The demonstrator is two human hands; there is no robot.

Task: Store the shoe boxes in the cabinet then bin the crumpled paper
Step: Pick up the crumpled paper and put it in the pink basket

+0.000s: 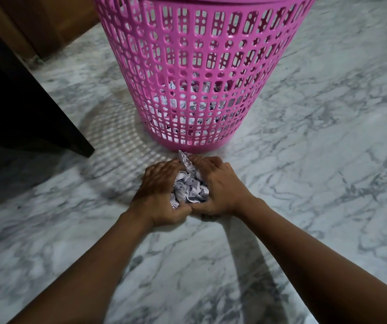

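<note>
My forearms reach forward over the marble floor (304, 183). My left hand (157, 192) and right hand (220, 188) are cupped together, thumbs meeting, clamped equally round a wad of crumpled paper (189, 188) down at the floor. The wad's long axis runs away from me, its tip pointing at the pink bin (202, 73) just beyond, with paper inside.

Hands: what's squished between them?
Crumpled paper, cupped between the left hand and the right hand on the floor. The head view shows it.
</note>
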